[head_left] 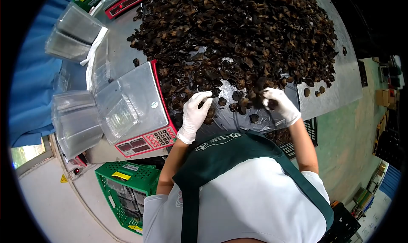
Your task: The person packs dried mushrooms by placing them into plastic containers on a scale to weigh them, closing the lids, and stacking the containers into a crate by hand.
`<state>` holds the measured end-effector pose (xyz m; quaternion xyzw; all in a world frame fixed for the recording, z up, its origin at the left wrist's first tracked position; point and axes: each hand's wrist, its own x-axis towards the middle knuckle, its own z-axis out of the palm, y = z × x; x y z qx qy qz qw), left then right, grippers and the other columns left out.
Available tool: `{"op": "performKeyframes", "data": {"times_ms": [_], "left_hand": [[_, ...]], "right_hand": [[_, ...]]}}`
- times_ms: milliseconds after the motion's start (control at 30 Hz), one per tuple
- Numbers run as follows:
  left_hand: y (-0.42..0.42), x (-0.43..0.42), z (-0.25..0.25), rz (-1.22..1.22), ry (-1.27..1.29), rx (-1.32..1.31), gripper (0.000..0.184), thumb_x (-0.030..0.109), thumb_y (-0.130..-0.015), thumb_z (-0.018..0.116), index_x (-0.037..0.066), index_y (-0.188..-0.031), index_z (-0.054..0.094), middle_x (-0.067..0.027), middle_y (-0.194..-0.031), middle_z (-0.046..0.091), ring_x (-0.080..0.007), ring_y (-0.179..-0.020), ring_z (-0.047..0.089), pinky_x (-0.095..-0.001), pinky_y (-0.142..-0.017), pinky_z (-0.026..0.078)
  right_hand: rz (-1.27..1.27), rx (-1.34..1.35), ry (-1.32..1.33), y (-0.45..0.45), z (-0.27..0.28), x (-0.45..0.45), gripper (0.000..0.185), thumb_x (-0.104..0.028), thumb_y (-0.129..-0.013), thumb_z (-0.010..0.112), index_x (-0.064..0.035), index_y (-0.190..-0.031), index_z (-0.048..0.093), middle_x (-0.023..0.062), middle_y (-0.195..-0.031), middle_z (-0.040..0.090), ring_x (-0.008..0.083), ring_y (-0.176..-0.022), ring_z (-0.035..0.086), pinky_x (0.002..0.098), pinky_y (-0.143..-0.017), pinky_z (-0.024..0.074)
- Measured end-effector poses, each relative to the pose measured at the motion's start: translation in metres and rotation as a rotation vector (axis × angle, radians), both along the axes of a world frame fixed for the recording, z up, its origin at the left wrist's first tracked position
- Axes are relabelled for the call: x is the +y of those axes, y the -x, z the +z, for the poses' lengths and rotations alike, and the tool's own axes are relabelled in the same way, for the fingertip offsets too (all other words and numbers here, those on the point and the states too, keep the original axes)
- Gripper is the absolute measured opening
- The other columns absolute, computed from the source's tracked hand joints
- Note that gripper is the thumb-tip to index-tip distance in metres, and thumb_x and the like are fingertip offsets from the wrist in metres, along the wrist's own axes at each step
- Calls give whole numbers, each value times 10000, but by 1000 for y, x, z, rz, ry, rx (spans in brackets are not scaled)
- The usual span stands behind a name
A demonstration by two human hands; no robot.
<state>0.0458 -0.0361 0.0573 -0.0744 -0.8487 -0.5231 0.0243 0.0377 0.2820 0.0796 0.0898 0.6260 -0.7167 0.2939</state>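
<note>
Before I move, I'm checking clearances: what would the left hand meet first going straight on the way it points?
The left hand would likely meet the loose dark pieces just beyond its fingers, though depth is unclear.

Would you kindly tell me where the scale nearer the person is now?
In the head view, the nearer scale stands just left of the person's left hand, beside the dark heap, with a clear plastic tray on it.

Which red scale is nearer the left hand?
The lower red scale, with a clear tray on it, beside the left hand; the upper red scale is farther off, at the picture's top edge.
</note>
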Motion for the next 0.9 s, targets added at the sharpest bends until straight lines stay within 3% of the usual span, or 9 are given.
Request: {"op": "performKeyframes", "data": {"times_ms": [200,267,300,400,500,633,733,833,900], "left_hand": [[3,-7,2,85,20,-30,202,53,-797,680,40,-998,671,-94,-1008,672,-205,-862,660,-290,-802,515],[4,-9,-1,109,70,-13,215,49,-795,676,43,-1009,664,-94,-1044,661,-226,-920,648,-300,-829,514],[4,-11,-3,104,109,26,223,54,-794,676,45,-1017,662,-95,-1061,655,-237,-949,639,-308,-849,507],[3,-13,-3,101,172,34,246,73,-797,675,49,-1041,657,-104,-1122,637,-252,-1036,610,-322,-911,478],[-2,-15,-3,103,239,4,277,101,-799,680,50,-1070,648,-117,-1187,611,-262,-1111,578,-334,-961,449],[-13,-19,-7,67,323,-21,358,140,-797,682,50,-1136,609,-134,-1255,555,-297,-1167,519,-366,-999,414],[-25,-18,-6,33,448,-19,428,181,-796,685,58,-1190,575,-124,-1322,492,-304,-1178,484,-385,-987,410],[-36,-16,3,4,614,-83,586,247,-750,731,86,-1272,519,-130,-1385,421,-316,-1142,484,-407,-926,433],[-43,-14,4,-24,734,-172,779,319,-696,780,99,-1355,429,-159,-1472,290,-351,-1279,366,-437,-1019,354]], "right_hand": [[192,-80,-387,-49,17,114,138,-159,-806,601,-32,-788,651,48,-739,655,101,-636,584,231,-570,472],[416,-354,-607,-62,29,141,152,-149,-778,603,-32,-819,692,49,-725,664,119,-658,609,255,-539,506],[462,-426,-888,-69,37,134,168,-168,-771,638,-38,-843,716,32,-727,673,134,-655,620,269,-522,527],[595,-119,-1344,-80,17,149,254,-269,-779,676,-42,-887,710,139,-825,699,285,-734,673,355,-687,539],[451,-19,-1358,-57,18,120,266,-296,-803,651,-57,-906,707,176,-871,680,330,-823,660,380,-764,518],[228,523,-1226,-29,1,41,173,-273,-831,646,-118,-904,671,100,-817,683,296,-756,664,379,-668,523],[187,745,-1098,-8,-21,-8,196,-231,-803,666,-122,-965,666,88,-899,691,270,-810,668,350,-694,528],[159,878,-1141,4,-43,-37,211,-191,-789,666,-110,-984,659,68,-910,679,259,-845,646,357,-702,513],[181,941,-1193,6,-56,-42,173,-167,-782,665,-117,-948,660,61,-830,657,256,-793,630,363,-666,502]]}}
